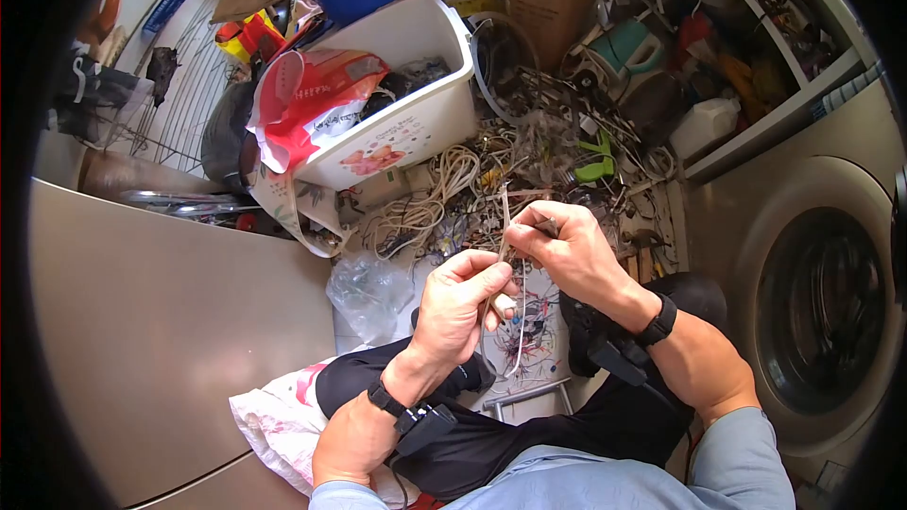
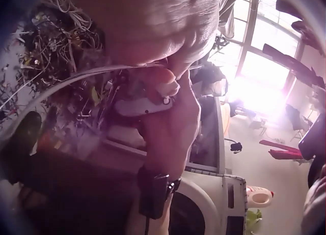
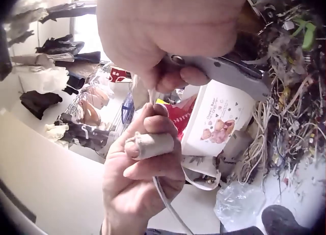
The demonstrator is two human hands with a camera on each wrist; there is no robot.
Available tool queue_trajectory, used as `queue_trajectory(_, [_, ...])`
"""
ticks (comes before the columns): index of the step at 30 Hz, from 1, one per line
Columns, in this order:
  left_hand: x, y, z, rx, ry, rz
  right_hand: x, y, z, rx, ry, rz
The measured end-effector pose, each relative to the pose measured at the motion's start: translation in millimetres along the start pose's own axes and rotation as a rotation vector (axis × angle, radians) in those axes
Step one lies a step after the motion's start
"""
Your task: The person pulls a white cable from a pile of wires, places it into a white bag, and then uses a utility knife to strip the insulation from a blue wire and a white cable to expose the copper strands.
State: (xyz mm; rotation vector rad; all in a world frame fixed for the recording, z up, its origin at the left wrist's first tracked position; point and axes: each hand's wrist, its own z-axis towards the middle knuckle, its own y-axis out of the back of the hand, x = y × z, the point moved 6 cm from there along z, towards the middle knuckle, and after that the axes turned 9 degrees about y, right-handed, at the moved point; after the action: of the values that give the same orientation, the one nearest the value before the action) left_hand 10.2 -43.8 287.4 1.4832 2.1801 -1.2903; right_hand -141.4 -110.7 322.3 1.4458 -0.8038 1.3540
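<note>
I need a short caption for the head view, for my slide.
Left hand grips a white cable while right hand holds a cutter to it.

A cluttered home utility room. A washing machine point(image 1: 817, 307) stands right, a tangled wire heap point(image 1: 491, 189) and white plastic bin point(image 1: 397, 104) far, clothes racks beyond.

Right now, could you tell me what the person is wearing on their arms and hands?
Both hands are bare. The left hand has one finger wrapped in a pale bandage. Each wrist carries a black strap with a small black camera unit below it: one on the left wrist, one on the right wrist. Light blue sleeves are pushed up, leaving the forearms uncovered.
</note>
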Motion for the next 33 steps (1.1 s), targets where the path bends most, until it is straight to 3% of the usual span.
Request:
queue_trajectory(8, [-11.2,1.2,-6.2,0.033,-0.002,-0.059,-9.2,-14.1,-3.5,0.061,-0.137,0.188])
queue_trajectory(10, [-12.3,5.5,-6.7,-0.055,-0.043,-0.01,-6.4,-13.9,-1.6,0.075,-0.031,0.077])
queue_trajectory(16, [-13.1,10.3,-1.8,-0.091,-0.106,0.1,-5.3,-19.7,-3.4,0.096,0.102,-0.08])
queue_trajectory(20, [-12.7,13.0,-3.2,-0.111,-0.143,0.123,-2.7,-22.7,-3.7,0.135,0.057,-0.075])
queue_trajectory(26, [-14.8,7.2,-9.6,-0.097,-0.115,0.032,-3.3,-24.0,-4.1,0.11,-0.046,0.125])
queue_trajectory(28, [-13.7,4.9,-10.8,-0.087,-0.07,0.075,0.1,-16.8,0.1,-0.023,-0.072,0.267])
queue_trajectory(33, [-11.4,-1.4,-10.2,-0.058,-0.093,0.147,-2.2,-9.6,4.9,0.012,-0.096,0.318])
